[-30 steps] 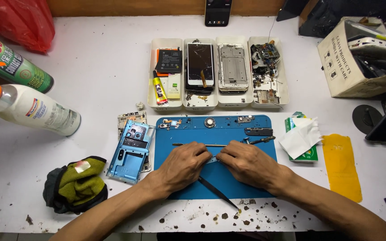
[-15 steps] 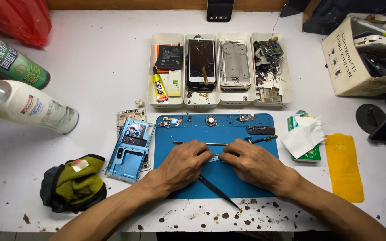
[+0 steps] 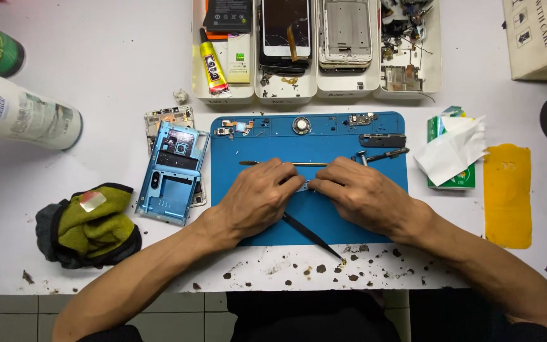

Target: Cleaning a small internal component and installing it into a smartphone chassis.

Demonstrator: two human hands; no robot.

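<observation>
At your far left lie a white bottle (image 3: 23,114) on its side and a green-and-black cloth (image 3: 90,225), then a blue phone frame (image 3: 172,171) just beside the blue work mat (image 3: 314,142), with the white parts trays (image 3: 314,95) above it. On the mat your left hand (image 3: 257,199) and right hand (image 3: 365,193) meet, fingertips pinched together on a small silvery part (image 3: 305,185) between them, thin metal tweezers (image 3: 286,164) lying just beyond your knuckles and a dark pointed tool (image 3: 311,235) slanting out from under your left hand. To the right, well clear of your hands, sit a crumpled white tissue (image 3: 454,149) on a green pack and a yellow sheet (image 3: 508,196).
</observation>
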